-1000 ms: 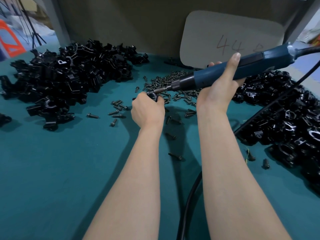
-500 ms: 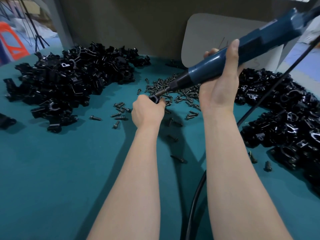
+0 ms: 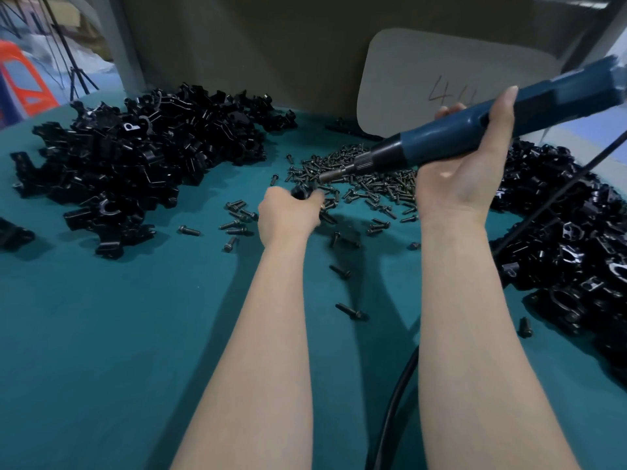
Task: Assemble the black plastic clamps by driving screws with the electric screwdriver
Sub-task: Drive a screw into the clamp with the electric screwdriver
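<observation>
I am bringing the electric screwdriver (image 3: 441, 137) to a black clamp (image 3: 300, 191) at the teal worktop (image 3: 101, 351).

My left hand (image 3: 288, 215) is curling round the one small clamp, while my right hand (image 3: 461, 178) is wrapping the tool's blue body, forefinger lying along it. The tool's long axis is slanting down from upper right to lower left. Its bit is pointing at the clamp from just above and to the right, with a small gap showing between them. Whether a screw is seated I cannot tell, since the left hand is blurring. Loose screws (image 3: 369, 184) are lying just beyond, a clamp heap (image 3: 135, 154) is sitting well to the left and another heap (image 3: 576, 239) close on the right. The cord (image 3: 397, 395) is trailing by my right forearm, and bare cloth is lying nearest me.
</observation>
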